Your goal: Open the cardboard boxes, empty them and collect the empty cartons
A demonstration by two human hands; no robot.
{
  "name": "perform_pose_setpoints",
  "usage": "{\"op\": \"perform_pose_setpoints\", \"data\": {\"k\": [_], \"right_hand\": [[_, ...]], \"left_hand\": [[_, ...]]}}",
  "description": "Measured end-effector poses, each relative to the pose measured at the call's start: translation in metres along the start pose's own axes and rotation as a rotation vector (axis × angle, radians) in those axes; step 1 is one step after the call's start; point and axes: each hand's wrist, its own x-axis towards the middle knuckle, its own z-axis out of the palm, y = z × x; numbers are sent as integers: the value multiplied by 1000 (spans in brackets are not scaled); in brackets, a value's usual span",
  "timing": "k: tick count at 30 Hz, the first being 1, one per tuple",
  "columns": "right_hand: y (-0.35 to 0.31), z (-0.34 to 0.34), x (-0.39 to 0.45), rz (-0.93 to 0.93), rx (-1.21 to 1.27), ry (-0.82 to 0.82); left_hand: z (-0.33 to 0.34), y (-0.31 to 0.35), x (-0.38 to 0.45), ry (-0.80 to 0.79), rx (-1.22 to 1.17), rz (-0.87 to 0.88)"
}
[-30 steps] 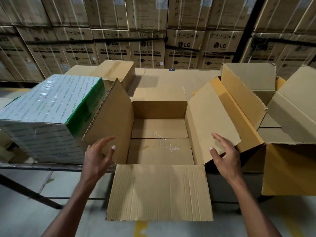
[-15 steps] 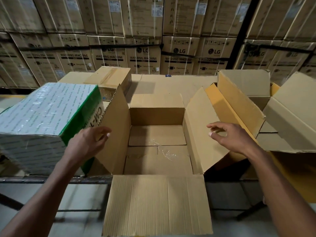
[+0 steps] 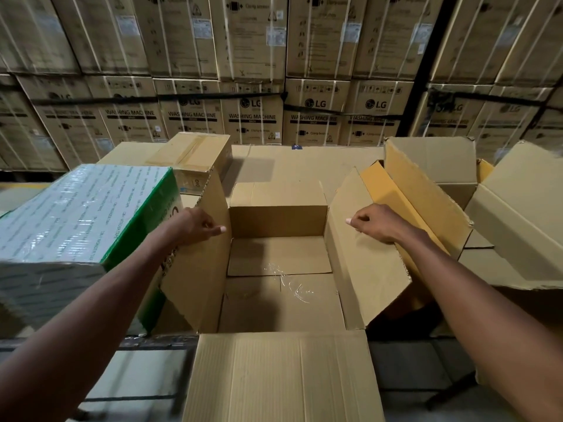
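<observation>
- Left hand (image 3: 198,225) grips the left flap (image 3: 201,260) of an empty corrugated cardboard box (image 3: 280,300); right hand (image 3: 376,222) grips its right flap (image 3: 362,269).
- Shrink-wrapped green bundle (image 3: 76,217) alongside.

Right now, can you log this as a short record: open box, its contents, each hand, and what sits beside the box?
open box: all four flaps out
contents: none seen, only loose clear tape on the bottom
left hand: grips left flap
right hand: grips right flap
left neighbour: green-edged wrapped bundle
right neighbour: other opened cartons
</observation>
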Motion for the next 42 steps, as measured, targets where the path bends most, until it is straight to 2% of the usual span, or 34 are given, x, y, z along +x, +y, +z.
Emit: {"op": "perform_pose_setpoints", "data": {"k": [5,12,17,24,29,34,42], "right_hand": [[0,4,-1,13,34,73],[-2,3,-3,55,-43,107],[-13,-19,-15,41,-60,106],[-39,-64,-44,-48,-93,191],[-70,-98,-81,-107,-117,296],[-96,-127,-121,-90,-102,331],[-135,-186,-185,-110,-102,432]], "left_hand": [[7,5,4,127,67,-20],[-4,13,-9,205,-3,-57],[-29,29,-28,212,-21,-99],[-68,61,-71,330,8,-156],[-107,76,-101,358,20,-90],[-154,83,-128,375,37,-27],[-226,99,-185,503,73,31]]}}
